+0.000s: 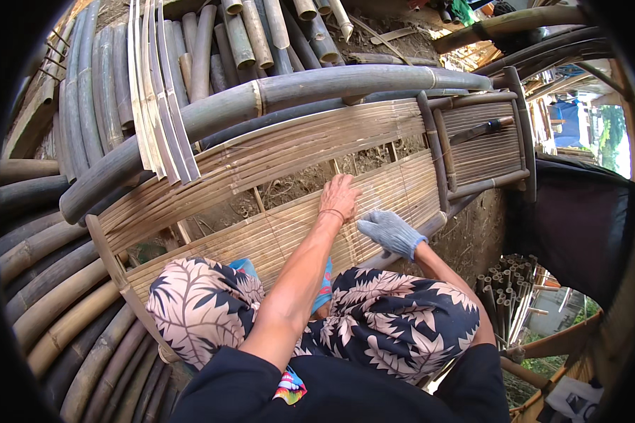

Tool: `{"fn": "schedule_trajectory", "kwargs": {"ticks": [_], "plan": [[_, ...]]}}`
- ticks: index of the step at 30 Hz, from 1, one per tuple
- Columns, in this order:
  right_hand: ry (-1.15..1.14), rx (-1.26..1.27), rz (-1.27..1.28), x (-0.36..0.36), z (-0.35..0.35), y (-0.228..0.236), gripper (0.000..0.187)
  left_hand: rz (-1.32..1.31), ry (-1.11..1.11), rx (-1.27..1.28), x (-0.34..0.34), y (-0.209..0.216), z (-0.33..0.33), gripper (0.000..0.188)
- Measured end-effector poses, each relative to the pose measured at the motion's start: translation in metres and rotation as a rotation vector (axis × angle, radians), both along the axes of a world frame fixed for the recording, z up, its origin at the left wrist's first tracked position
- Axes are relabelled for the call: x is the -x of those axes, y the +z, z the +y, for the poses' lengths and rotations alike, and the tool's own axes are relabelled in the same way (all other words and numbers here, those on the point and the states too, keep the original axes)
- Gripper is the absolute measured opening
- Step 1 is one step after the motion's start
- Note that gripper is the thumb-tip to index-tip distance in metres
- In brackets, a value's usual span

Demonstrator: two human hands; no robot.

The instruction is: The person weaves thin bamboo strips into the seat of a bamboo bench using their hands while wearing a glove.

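Note:
A long bamboo bench frame stretches across in front of me, its seat made of thin bamboo slats laid side by side. An open gap runs lengthwise between the near and far slats. At the near edge of that gap, my bare left hand curls its fingers over the topmost near slat. Beside it to the right, my right hand, in a grey knit glove, rests closed against the near slats; whatever it may hold is hidden. Thin dark cords cross the slats near both hands.
A knife with a wooden handle lies on the slatted end section at right. Loose split strips lean over the thick bamboo rail at upper left. Bamboo poles are piled along the left and far sides. A dark cloth hangs at right.

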State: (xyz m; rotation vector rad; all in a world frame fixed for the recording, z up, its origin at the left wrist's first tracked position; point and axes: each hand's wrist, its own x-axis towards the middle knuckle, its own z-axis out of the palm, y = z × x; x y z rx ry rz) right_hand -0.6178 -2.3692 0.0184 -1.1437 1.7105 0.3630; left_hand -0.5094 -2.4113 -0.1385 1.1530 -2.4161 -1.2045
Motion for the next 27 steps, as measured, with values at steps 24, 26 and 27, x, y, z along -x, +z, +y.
{"fn": "schedule_trajectory", "kwargs": {"ticks": [24, 26, 27], "plan": [[-0.033, 0.35, -0.341, 0.158, 0.006, -0.059, 0.063, 0.144, -0.083, 0.09, 0.078, 0.043, 0.0, 0.016], [-0.268, 0.097, -0.391, 0.174, -0.02, -0.057, 0.052, -0.023, 0.173, 0.042, 0.057, 0.041, -0.017, 0.014], [-0.491, 0.186, -0.327, 0.187, -0.035, -0.046, 0.036, -0.13, 0.342, -0.046, 0.041, 0.035, -0.027, 0.013]]}}
